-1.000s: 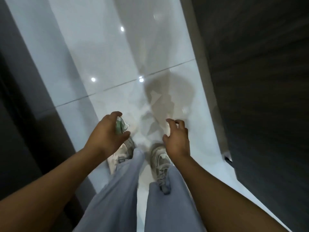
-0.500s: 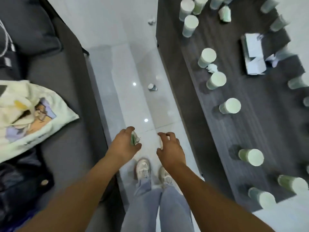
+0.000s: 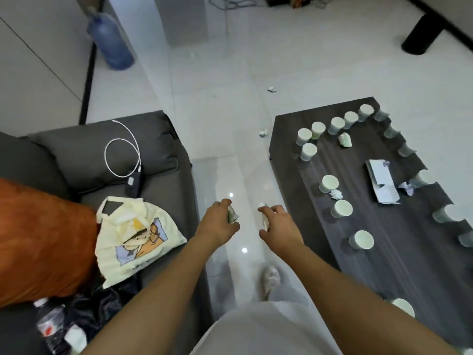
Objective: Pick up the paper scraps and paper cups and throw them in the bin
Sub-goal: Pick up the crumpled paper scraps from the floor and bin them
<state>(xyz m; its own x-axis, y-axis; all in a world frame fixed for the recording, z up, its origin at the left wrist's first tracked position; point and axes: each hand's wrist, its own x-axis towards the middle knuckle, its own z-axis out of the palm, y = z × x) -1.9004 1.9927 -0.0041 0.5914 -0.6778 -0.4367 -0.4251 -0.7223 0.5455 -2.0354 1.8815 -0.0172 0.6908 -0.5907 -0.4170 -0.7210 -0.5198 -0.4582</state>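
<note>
Your left hand (image 3: 220, 222) grips a crushed cup (image 3: 232, 216); your right hand (image 3: 277, 222) holds a white scrap (image 3: 264, 219). More cups (image 3: 341, 208) stand on the counter (image 3: 289, 155) at two o'clock, nearer your right hand.

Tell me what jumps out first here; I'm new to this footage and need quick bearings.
The dark low table on the right, ringed with many upturned paper cups, stands out first. In the middle, the left hand holds a crumpled green-and-white cup and the right hand holds a white paper scrap. Two more scraps lie on the glossy white floor beyond the table.
</note>
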